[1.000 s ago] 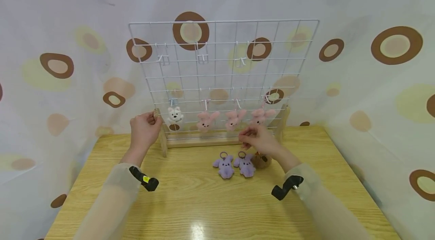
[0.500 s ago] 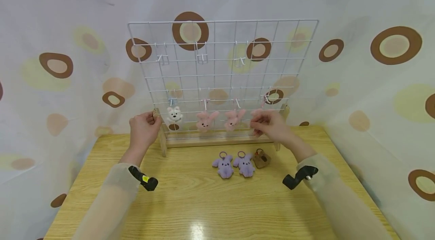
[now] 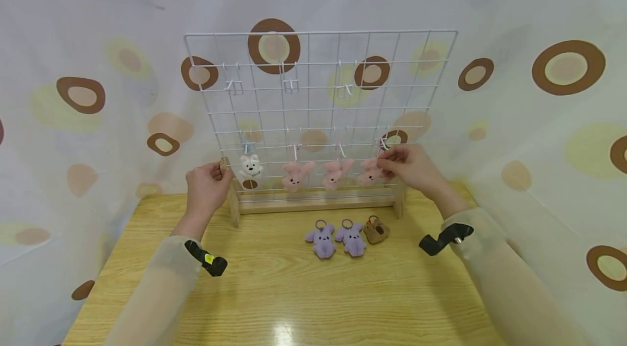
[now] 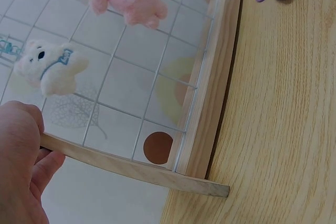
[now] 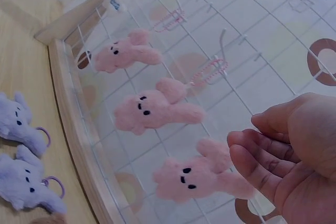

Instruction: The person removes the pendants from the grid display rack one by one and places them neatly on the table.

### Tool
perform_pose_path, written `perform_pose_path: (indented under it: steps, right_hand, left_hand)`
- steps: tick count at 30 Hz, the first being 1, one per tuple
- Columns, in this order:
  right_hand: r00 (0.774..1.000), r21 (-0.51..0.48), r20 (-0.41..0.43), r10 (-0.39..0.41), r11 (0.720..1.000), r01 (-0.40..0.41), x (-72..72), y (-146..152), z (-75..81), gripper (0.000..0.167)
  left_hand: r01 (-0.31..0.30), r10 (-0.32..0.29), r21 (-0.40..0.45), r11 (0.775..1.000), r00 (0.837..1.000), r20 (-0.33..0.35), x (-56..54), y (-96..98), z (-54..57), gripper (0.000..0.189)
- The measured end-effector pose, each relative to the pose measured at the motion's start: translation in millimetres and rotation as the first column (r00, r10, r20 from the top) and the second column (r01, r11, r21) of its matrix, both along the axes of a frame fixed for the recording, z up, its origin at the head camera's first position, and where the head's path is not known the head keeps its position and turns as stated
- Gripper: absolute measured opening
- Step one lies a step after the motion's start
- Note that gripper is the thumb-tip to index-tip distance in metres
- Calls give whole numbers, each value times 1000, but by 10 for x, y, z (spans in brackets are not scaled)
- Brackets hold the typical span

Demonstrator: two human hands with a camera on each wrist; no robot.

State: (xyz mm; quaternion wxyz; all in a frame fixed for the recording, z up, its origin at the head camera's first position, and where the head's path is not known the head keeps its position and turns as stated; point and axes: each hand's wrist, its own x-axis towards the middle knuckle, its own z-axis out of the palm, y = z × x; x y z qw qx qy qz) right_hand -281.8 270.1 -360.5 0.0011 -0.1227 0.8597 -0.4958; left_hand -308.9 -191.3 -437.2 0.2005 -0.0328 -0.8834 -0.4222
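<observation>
At the rack's left side, my left hand grips the top of the wooden side post between thumb and fingers. My right hand is beside the rightmost pink bunny plush, fingertips overlapping its ear in the head view. Its fingers are loosely bent with nothing between them in the right wrist view. This bunny hangs from a hook on the white wire grid. To its left hang another pink bunny, a third pink bunny and a white dog plush.
In front of the rack, two purple plush keychains lie on the wooden table beside a brown plush keychain. Bare hooks are fixed on the upper grid. A patterned cloth surrounds the table.
My right hand has moved up and to the right, from above the brown plush to beside the rightmost pink bunny. The brown plush is now fully uncovered. My left hand has stayed on the post.
</observation>
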Motion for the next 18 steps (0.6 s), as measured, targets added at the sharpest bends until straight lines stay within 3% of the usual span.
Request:
perform_pose_path:
  steps: [11, 18]
  right_hand:
    - [998, -1, 24, -64, 998, 64, -182, 115, 58, 22]
    - [997, 13, 40, -60, 998, 59, -228, 75, 60, 29]
  left_hand:
    - [-5, 5, -2, 1000, 1000, 1, -2, -1, -12, 27]
    - [-1, 1, 5, 1000, 1000, -4, 10, 0, 9, 26]
